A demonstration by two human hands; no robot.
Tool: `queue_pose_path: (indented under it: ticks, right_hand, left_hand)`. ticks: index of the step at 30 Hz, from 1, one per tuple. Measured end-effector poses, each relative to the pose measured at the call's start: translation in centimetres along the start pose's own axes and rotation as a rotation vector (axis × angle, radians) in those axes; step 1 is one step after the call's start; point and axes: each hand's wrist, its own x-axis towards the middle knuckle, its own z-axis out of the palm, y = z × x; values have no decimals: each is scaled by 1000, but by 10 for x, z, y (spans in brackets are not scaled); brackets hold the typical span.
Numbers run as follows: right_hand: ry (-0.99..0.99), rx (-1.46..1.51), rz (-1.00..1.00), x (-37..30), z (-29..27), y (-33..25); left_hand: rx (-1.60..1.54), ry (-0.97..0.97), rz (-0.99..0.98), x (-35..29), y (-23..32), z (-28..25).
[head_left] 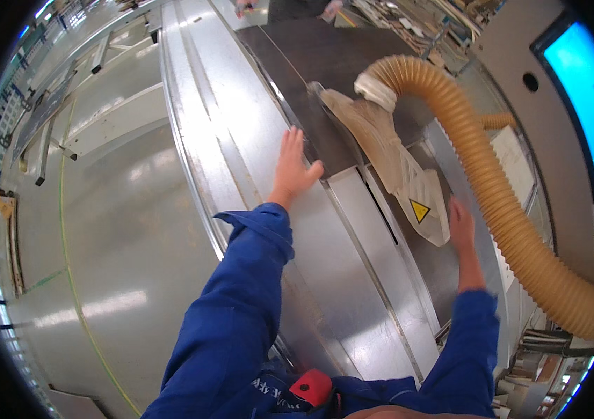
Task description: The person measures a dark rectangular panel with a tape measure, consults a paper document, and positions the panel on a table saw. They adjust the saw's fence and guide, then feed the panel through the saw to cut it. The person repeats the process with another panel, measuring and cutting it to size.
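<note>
A dark brown panel lies on the metal bed of a table saw, with a thin straight line running along it toward the saw's guard. My left hand is at the panel's left edge near its close corner, fingers stretched out and thumb apart. The pale blade guard, marked with a yellow warning triangle, covers the blade from above. My right hand is just right of the guard's near end, its fingers extended and partly hidden. I cannot tell whether it touches the guard.
A ribbed tan hose arches from the guard to the right. A lit blue screen stands at the right. The silvery sliding table runs along the left. At the far end, a co-worker's hand is near the panel.
</note>
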Motion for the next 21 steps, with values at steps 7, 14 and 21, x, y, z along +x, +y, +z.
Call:
queue_pose_path:
  ticks: [7,14,21]
  right_hand:
    - [-42,419,-43,-272,33,-109]
    - [-128,714,-139,-243,104,-278]
    - [-226,754,-74,-132,168,-439]
  left_hand:
    - [-98,-231,-162,-87,13,-15]
    - [-353,-334,-262,-170,15,-137]
    - [-461,-192,-683,-259,-93,-362]
